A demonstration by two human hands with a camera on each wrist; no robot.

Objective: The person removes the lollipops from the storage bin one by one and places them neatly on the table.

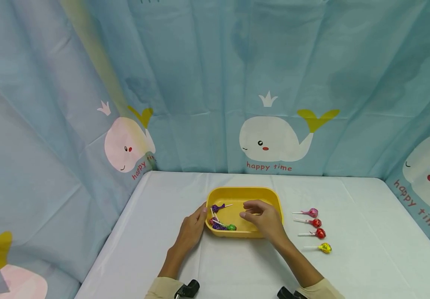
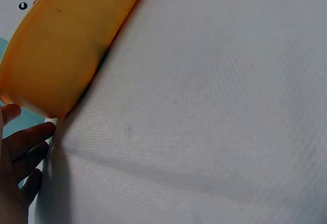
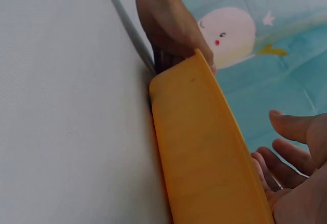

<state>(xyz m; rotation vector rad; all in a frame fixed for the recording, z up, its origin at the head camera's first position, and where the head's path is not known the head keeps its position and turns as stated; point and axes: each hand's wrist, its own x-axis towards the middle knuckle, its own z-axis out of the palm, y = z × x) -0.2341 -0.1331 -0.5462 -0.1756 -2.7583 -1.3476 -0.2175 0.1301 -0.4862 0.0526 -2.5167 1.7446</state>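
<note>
A yellow tray (image 1: 244,233) sits on the table, with several wrapped lollipops gathered at its left end. Among them are a purple lollipop (image 1: 216,208) and a green lollipop (image 1: 231,227). My left hand (image 1: 191,227) rests against the tray's left side, thumb by the rim and relaxed fingers along the outer wall, as the left wrist view also shows. Over the right part of the tray is my right hand (image 1: 265,220), fingers loosely bent and thumb apart from them. Nothing shows between those fingers in the right wrist view.
Right of the tray, a column of lollipops lies on the white tabletop (image 1: 364,216): a pink lollipop (image 1: 313,212), two red ones and a yellow lollipop (image 1: 325,248), sticks pointing left. A blue whale-print curtain (image 1: 207,83) hangs behind the table.
</note>
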